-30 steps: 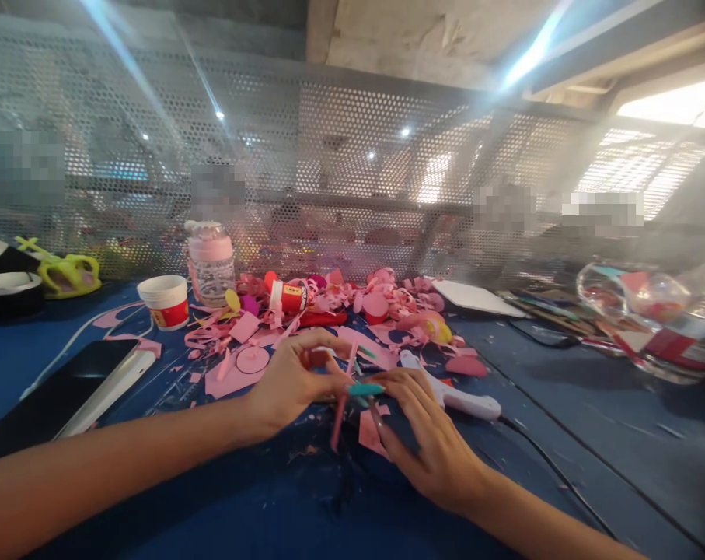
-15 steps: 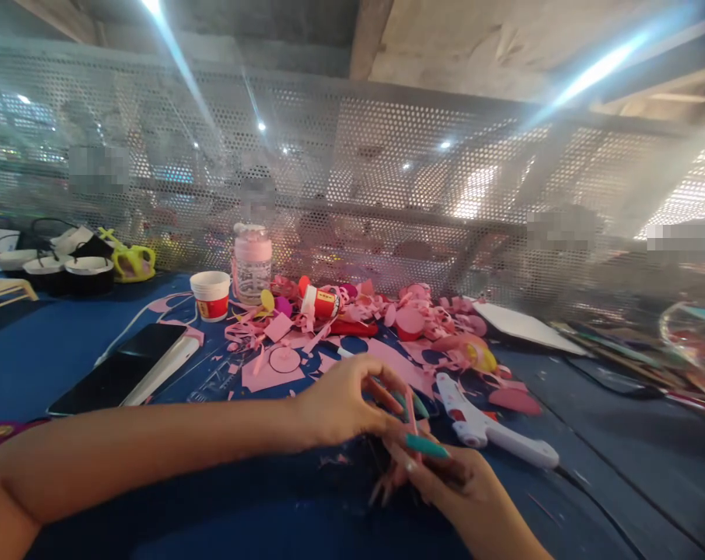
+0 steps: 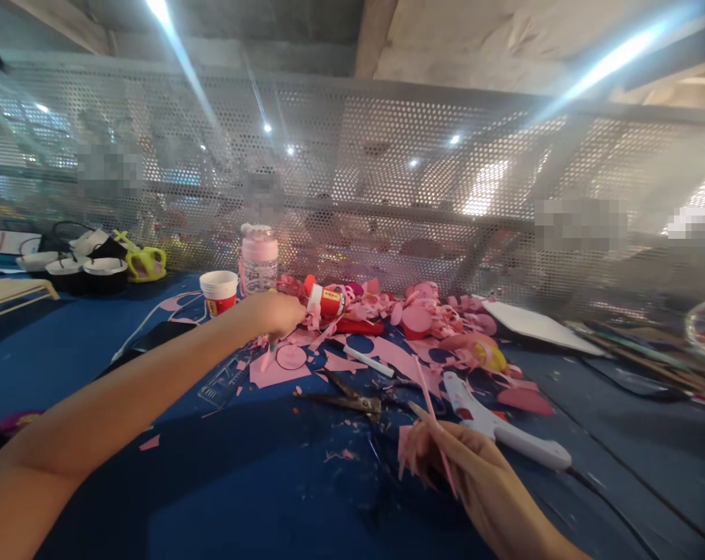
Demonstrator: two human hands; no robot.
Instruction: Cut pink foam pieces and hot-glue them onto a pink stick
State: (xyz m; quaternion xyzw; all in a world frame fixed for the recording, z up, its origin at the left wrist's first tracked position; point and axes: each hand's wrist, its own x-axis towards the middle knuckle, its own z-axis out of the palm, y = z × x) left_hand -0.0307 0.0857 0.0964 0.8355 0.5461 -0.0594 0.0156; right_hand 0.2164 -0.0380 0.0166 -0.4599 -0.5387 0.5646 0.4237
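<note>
Your left hand (image 3: 276,313) is motion-blurred — its fingers cannot be made out. Your right hand (image 3: 454,463) hides the pink strip's (image 3: 431,408) lower end — grip unclear.

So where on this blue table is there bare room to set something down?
Bare blue table lies between the left forearm and the scissors; more beyond the glue gun, at right. Crowded: the pink scraps around the left hand and red-labelled cup.

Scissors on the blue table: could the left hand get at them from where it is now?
Probably yes. The scissors lie uncovered on the table, and the left hand is stretched past them over the pink scraps; drawing back looks unobstructed.
</note>
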